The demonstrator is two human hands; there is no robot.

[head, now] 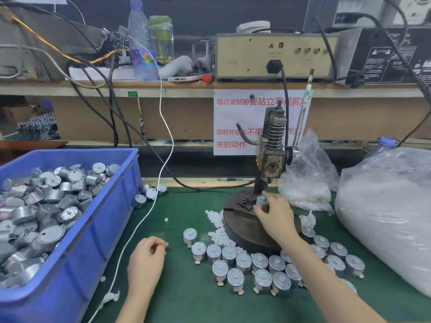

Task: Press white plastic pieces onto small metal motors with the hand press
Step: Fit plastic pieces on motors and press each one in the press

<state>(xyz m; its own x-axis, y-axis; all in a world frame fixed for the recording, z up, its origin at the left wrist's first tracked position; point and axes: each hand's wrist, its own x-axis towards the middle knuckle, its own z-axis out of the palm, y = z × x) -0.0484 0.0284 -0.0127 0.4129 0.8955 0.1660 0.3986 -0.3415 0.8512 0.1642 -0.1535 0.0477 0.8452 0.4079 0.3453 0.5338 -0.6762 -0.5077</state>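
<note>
The hand press stands on a round dark base on the green mat. My right hand grips a small metal motor on the base, right under the ram. My left hand rests on the mat with curled fingers and pinches a small white plastic piece at its fingertips. Loose white plastic pieces lie along the base's left edge. Several motors fitted with white pieces stand in rows in front of the base.
A blue bin full of bare motors sits at the left, with three motors beside it. Clear bags of white pieces fill the right side. The press lever points up. A white cable crosses the mat.
</note>
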